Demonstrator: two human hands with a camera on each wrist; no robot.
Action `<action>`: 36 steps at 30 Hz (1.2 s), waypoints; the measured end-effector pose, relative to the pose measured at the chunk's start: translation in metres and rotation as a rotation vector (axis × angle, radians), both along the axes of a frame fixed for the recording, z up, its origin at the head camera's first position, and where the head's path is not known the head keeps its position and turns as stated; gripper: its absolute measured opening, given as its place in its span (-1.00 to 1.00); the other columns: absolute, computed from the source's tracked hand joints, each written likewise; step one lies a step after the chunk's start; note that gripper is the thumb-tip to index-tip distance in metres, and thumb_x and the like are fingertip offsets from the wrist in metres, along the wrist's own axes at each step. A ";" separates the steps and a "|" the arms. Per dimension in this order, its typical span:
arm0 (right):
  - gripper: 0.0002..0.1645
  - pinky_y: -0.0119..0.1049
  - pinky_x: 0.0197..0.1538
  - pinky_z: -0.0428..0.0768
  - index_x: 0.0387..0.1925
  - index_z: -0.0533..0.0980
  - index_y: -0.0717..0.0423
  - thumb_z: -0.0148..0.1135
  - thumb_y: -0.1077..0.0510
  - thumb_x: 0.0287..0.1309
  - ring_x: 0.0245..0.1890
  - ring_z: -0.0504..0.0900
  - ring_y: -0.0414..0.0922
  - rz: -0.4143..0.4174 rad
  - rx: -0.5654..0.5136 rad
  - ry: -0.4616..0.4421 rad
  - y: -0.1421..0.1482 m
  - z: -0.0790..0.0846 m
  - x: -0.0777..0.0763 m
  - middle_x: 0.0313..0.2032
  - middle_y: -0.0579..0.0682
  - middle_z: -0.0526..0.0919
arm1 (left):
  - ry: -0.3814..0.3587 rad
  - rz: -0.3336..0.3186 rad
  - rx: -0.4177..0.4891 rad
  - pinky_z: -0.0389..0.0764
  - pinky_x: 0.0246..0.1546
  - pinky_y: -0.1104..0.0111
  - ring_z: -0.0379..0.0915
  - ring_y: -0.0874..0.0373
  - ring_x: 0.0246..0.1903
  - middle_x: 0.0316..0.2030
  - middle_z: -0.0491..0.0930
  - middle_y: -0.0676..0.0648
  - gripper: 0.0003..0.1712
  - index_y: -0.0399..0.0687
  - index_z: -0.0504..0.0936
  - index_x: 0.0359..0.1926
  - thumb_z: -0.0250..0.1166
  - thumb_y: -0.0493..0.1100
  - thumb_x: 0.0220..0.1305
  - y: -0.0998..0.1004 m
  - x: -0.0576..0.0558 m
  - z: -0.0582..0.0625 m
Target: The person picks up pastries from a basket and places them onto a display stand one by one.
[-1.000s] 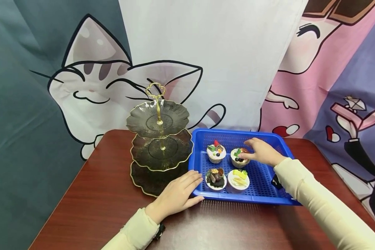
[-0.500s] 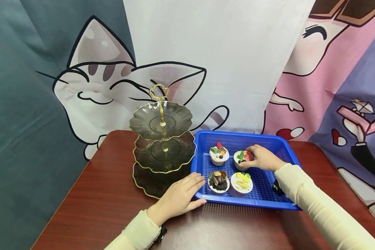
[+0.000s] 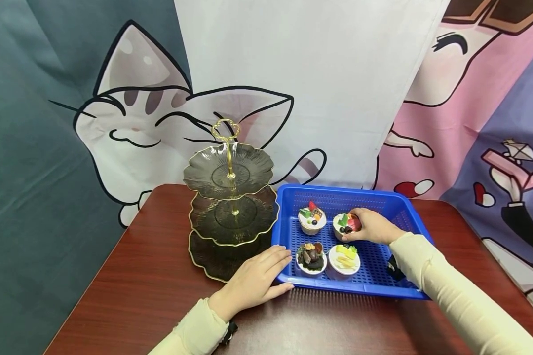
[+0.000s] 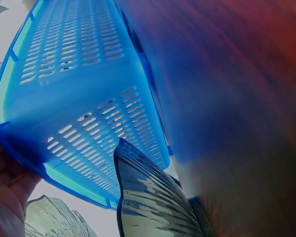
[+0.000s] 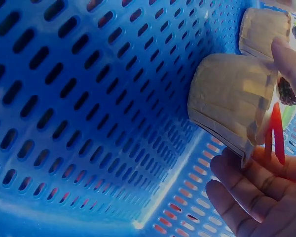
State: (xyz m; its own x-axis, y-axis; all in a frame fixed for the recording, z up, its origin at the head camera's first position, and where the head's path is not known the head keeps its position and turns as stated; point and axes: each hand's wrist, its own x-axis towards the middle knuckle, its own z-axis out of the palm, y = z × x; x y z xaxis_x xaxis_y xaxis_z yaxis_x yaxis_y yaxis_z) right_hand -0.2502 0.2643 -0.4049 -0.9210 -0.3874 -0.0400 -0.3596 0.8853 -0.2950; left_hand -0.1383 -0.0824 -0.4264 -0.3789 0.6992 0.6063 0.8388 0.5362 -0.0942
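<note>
My right hand [image 3: 374, 227] reaches into a blue plastic basket [image 3: 360, 287] and grips a fruit-topped cupcake [image 3: 343, 223], thumb on the near side and fingers on the far side. In the right wrist view the tan paper cup [image 5: 229, 96] of this cupcake rests at the basket floor, with red fruit and a dark berry on top. Its far side is partly hidden by the hand. My left hand [image 3: 252, 280] rests with extended fingers on the basket's front left corner. The left wrist view has the basket's slotted outer wall [image 4: 89, 128] beside that hand.
Also in the basket are a strawberry-topped cupcake [image 3: 312, 222], a chocolate one [image 3: 311, 259] and one with yellow fruit [image 3: 343, 261]. Left of the basket stands a three-tier stand [image 3: 210, 175] with dark, gold-rimmed plates. A printed cloth [image 3: 337, 88] hangs behind the brown table [image 3: 129, 276].
My right hand has lowered onto the fruit-topped cupcake and closed its thumb and fingers around it. The left hand stays at the basket corner; the head view has shifted slightly.
</note>
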 end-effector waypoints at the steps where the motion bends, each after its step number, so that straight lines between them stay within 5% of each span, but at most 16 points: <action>1: -0.05 -0.22 -0.22 0.61 0.01 0.43 0.40 0.50 -0.25 -0.20 -0.29 0.56 -0.08 0.001 -0.004 0.001 0.000 0.000 0.000 -0.22 0.15 0.60 | -0.001 0.000 0.000 0.49 0.26 0.32 0.47 0.07 0.19 0.06 0.61 -0.09 -0.40 -0.19 0.62 0.04 0.21 0.21 0.26 0.000 0.000 0.000; 5: -0.08 -0.26 -0.25 0.61 -0.02 0.44 0.40 0.51 -0.23 -0.22 -0.32 0.56 -0.10 0.005 -0.023 0.005 0.001 -0.003 -0.002 -0.25 0.13 0.60 | -0.005 -0.004 0.007 0.49 0.27 0.32 0.47 0.07 0.19 0.06 0.62 -0.09 -0.40 -0.18 0.62 0.04 0.11 0.23 0.33 0.000 0.000 0.000; 12: -0.13 -0.31 -0.29 0.59 -0.05 0.44 0.39 0.52 -0.19 -0.22 -0.34 0.56 -0.13 0.000 -0.067 0.000 0.001 -0.005 -0.003 -0.28 0.11 0.60 | -0.019 0.002 0.002 0.48 0.28 0.32 0.46 0.08 0.20 0.07 0.61 -0.07 -0.42 -0.17 0.62 0.04 0.24 0.20 0.24 0.000 0.000 0.000; 25: -0.24 -0.40 -0.36 0.55 -0.10 0.46 0.35 0.50 -0.12 -0.21 -0.39 0.53 -0.19 0.005 -0.097 0.025 0.002 -0.002 -0.001 -0.32 0.06 0.60 | -0.019 -0.011 0.008 0.48 0.28 0.31 0.46 0.07 0.19 0.06 0.61 -0.08 -0.40 -0.17 0.62 0.04 0.01 0.23 0.39 -0.001 0.000 -0.001; 36: -0.30 -0.35 -0.29 0.61 -0.07 0.44 0.34 0.49 -0.03 -0.14 -0.33 0.57 -0.13 -0.028 -0.130 0.039 0.000 0.015 0.002 -0.27 0.11 0.62 | -0.011 -0.006 0.006 0.44 0.31 0.34 0.46 0.09 0.19 0.07 0.61 -0.05 -0.44 -0.15 0.62 0.03 0.22 0.20 0.25 -0.001 0.000 -0.001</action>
